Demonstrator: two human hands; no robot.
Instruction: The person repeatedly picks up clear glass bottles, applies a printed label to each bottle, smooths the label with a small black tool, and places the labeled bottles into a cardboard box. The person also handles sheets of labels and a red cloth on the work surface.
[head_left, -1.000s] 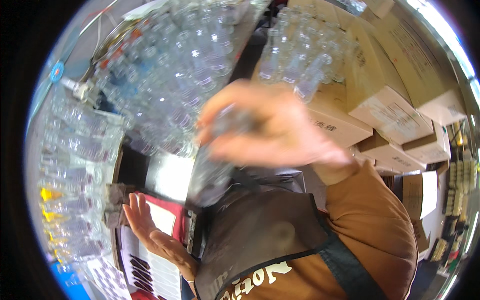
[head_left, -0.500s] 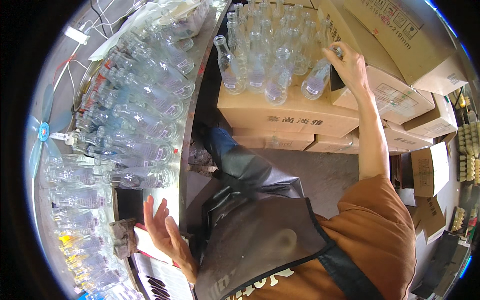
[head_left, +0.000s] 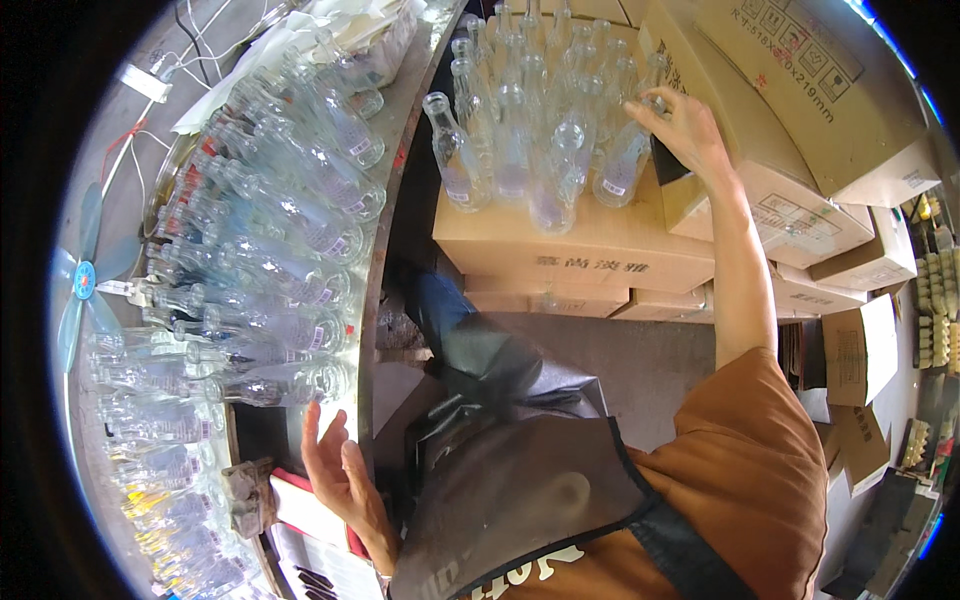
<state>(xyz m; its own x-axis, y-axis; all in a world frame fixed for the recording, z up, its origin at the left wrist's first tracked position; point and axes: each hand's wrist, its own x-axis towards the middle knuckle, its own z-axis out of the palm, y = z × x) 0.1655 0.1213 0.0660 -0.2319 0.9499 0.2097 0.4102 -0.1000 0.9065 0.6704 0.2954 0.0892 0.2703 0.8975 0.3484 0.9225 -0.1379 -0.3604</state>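
Note:
My right hand [head_left: 685, 130] reaches forward over a cardboard box [head_left: 570, 245], its thumb and fingers pinched at the neck of a clear glass bottle [head_left: 618, 175]. This bottle's base rests on the box at the front right of a cluster of similar glass bottles [head_left: 515, 140], all upright. Down at the lower left, my left hand [head_left: 345, 485] is empty, palm turned up and fingers apart. It is near the edge of a metal workbench [head_left: 385, 230], just below a lying glass bottle [head_left: 285, 383].
Rows of glass bottles [head_left: 310, 225] crowd the bench on the left. A blue fan [head_left: 84, 280] stands beyond them. Large cardboard boxes [head_left: 820, 90] are stacked at the right. A red-edged pad [head_left: 305, 505] lies beside my left hand, and a dark apron [head_left: 530, 490] covers my front.
My right hand and its bottle have shifted slightly left, closer to the cluster. My left hand has moved slightly right, still open. The whole view has tilted a little.

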